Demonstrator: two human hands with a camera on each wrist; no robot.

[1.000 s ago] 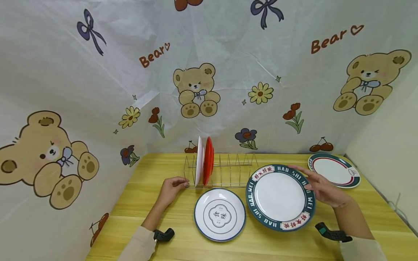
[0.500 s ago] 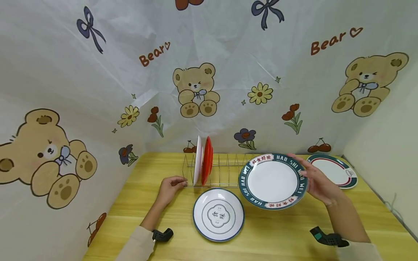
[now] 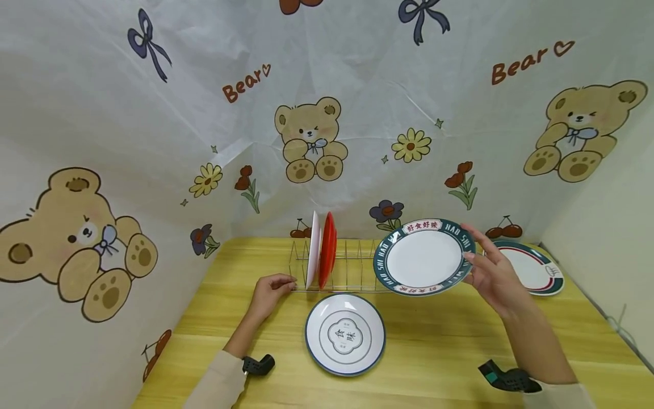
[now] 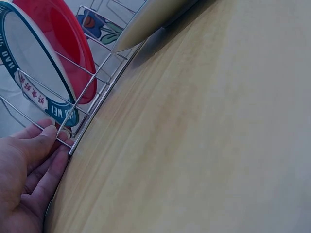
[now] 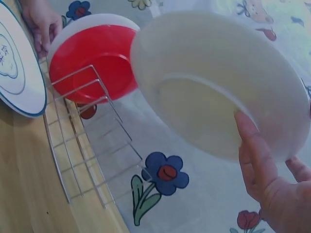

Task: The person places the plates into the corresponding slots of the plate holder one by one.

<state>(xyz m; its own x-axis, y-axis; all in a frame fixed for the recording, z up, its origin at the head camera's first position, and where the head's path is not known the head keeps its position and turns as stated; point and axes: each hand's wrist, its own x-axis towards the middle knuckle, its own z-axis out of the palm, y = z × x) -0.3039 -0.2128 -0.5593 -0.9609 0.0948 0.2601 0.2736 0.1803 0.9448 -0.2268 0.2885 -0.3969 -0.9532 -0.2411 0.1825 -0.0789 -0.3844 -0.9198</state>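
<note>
My right hand (image 3: 498, 278) holds a white plate (image 3: 424, 258) with a green lettered rim, thumb on the rim and other fingers underneath. The plate is raised and tilted, in front of the right part of the wire dish rack (image 3: 360, 272). Its pale underside (image 5: 189, 111) and the supporting fingers show in the right wrist view. My left hand (image 4: 34, 179) pinches the rack's left front corner. Upright in the rack stand a red plate (image 3: 328, 253) and another green-rimmed plate (image 4: 36, 53), whose pale back faces left in the head view.
On the table (image 3: 429, 352), a white plate with a blue edge (image 3: 345, 335) lies flat in front of the rack. At the back right lies an oval plate (image 3: 531, 267), partly behind my right hand. A bear-print cloth (image 3: 357, 187) hangs behind.
My right hand has lifted the green-rimmed plate and moved it back and slightly left, tilting its face more. My left hand stays on the rack's corner.
</note>
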